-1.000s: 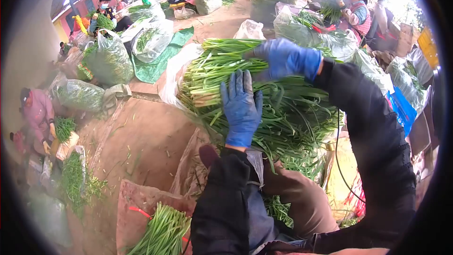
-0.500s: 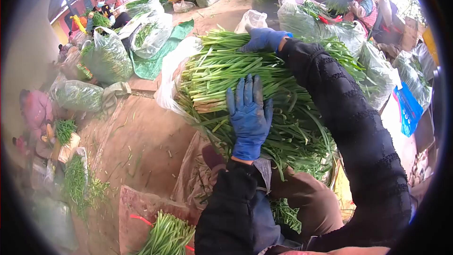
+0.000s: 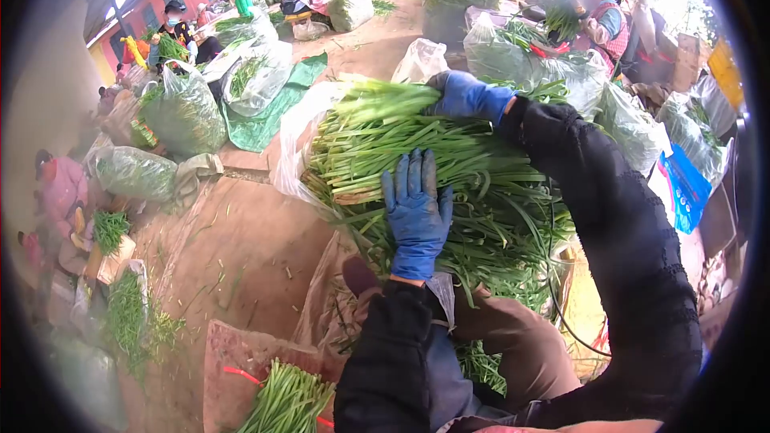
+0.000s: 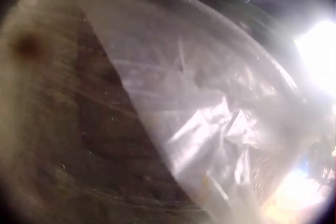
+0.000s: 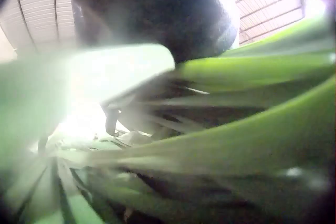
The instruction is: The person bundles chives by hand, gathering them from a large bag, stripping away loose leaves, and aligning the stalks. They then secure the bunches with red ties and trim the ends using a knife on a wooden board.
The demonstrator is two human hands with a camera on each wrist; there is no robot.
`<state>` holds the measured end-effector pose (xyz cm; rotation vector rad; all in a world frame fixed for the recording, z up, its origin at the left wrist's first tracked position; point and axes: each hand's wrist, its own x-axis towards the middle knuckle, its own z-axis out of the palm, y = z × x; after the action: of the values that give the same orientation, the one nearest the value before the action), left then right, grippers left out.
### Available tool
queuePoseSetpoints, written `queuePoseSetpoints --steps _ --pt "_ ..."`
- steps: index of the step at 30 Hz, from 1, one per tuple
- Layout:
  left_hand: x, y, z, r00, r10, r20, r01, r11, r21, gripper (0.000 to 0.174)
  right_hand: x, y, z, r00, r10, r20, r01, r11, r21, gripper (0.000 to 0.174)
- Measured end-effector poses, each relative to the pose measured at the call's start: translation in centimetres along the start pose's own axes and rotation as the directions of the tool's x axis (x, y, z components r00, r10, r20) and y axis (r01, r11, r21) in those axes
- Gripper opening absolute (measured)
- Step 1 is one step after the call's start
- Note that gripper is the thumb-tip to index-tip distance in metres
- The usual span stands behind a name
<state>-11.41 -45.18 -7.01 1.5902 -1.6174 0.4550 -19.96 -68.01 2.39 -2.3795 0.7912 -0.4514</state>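
A thick heap of garlic chives, long and flat-leaved with pale cut ends to the left, lies before me in the head view. My gloved left hand rests on its near side, fingers straight and pointing away from me. At the far side my gloved right hand grips a bunch of chives, blurred by motion. Long leaves fill the right wrist view, below a dark blurred shape. White plastic edges the heap's left side. Clear plastic film crosses the left wrist view, where the hand is hidden.
Tied chives lie on a reddish board at the lower left. Filled plastic bags stand beyond, near a green sheet. Other people sit around, one at the right. A dark cable hangs beside my right sleeve.
My right hand moved up and away over the heap, then slightly back toward me, and the bunch there now blurs. My left hand has slid a little toward me, still flat.
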Motion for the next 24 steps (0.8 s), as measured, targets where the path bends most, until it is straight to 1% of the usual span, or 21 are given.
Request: queuePoseSetpoints --steps 1,2,3,4,6,7,9,10,12,13,14,16,17,21,23,24 --pt "0.0 0.1 0.0 1.0 -0.001 0.005 0.001 1.0 0.011 0.065 -0.4 0.3 0.2 0.967 -0.252 0.028 0.246 0.904 -0.351 0.028" --pt "0.0 0.1 0.0 1.0 0.005 0.001 -0.006 1.0 0.011 0.065 -1.3 -1.1 0.4 0.876 -0.462 0.141 0.437 0.633 -0.639 0.029" --pt "0.0 0.1 0.0 1.0 -0.002 0.007 0.002 1.0 0.019 0.065 -1.6 -2.7 0.6 0.97 -0.205 0.129 0.242 0.792 -0.561 0.033" --pt "0.0 0.2 -0.1 1.0 -0.009 0.013 0.009 1.0 0.026 0.065 -2.3 -3.9 0.6 0.962 -0.23 0.147 0.272 0.78 -0.563 0.031" --pt "0.0 0.3 -0.1 1.0 -0.005 0.017 0.004 1.0 0.022 0.065 -3.0 -4.1 0.9 0.936 -0.331 0.121 0.339 0.753 -0.563 0.028" --pt "0.0 0.3 -0.1 1.0 -0.008 0.022 0.008 1.0 0.02 0.065 -3.2 -4.2 0.7 0.936 -0.331 0.118 0.338 0.755 -0.562 0.028" --pt "0.0 0.2 -0.2 1.0 -0.005 0.02 0.004 1.0 0.027 0.065 -3.2 -4.5 0.7 0.945 -0.308 0.111 0.321 0.806 -0.498 0.029" --pt "-0.1 0.2 -0.2 1.0 -0.002 0.013 0.002 1.0 0.03 0.065 -3.2 -4.5 0.7 0.943 -0.312 0.113 0.326 0.805 -0.495 0.029" --pt "-0.1 0.2 -0.2 1.0 -0.006 0.016 0.006 1.0 0.028 0.065 -3.5 -4.1 0.6 0.936 -0.337 0.097 0.346 0.839 -0.421 0.03" --pt "-0.1 0.2 -0.2 1.0 -0.007 0.02 0.007 1.0 0.022 0.064 -3.6 -4.3 0.5 0.969 -0.228 0.095 0.247 0.897 -0.367 0.031" --pt "-0.1 0.2 -0.2 1.0 -0.012 0.02 0.012 1.0 0.026 0.064 -3.5 -4.1 0.5 0.968 -0.231 0.099 0.251 0.896 -0.365 0.031" --pt "-0.1 0.2 -0.1 1.0 -0.002 0.013 0.002 1.0 0.029 0.064 -3.2 -3.6 0.3 0.966 -0.255 0.051 0.254 0.881 -0.399 0.036" --pt "-0.1 0.1 -0.1 1.0 -0.005 0.01 0.005 1.0 0.028 0.064 -3.1 -3.6 0.2 0.956 -0.291 0.034 0.281 0.878 -0.389 0.04" --pt "-0.1 0.1 -0.1 1.0 -0.006 0.0 0.006 1.0 0.02 0.065 -3.3 -3.5 -0.2 0.95 -0.308 0.049 0.3 0.863 -0.407 0.043" --pt "-0.2 0.2 -0.3 1.0 -0.013 0.002 0.013 1.0 0.007 0.065 -3.9 -4.1 -0.5 0.952 -0.302 -0.051 0.282 0.928 -0.244 0.044" --pt "-0.1 0.2 -0.4 1.0 -0.01 0.001 0.01 1.0 0.003 0.065 -4.1 -4.6 -0.8 0.951 -0.304 -0.05 0.284 0.927 -0.247 0.044"
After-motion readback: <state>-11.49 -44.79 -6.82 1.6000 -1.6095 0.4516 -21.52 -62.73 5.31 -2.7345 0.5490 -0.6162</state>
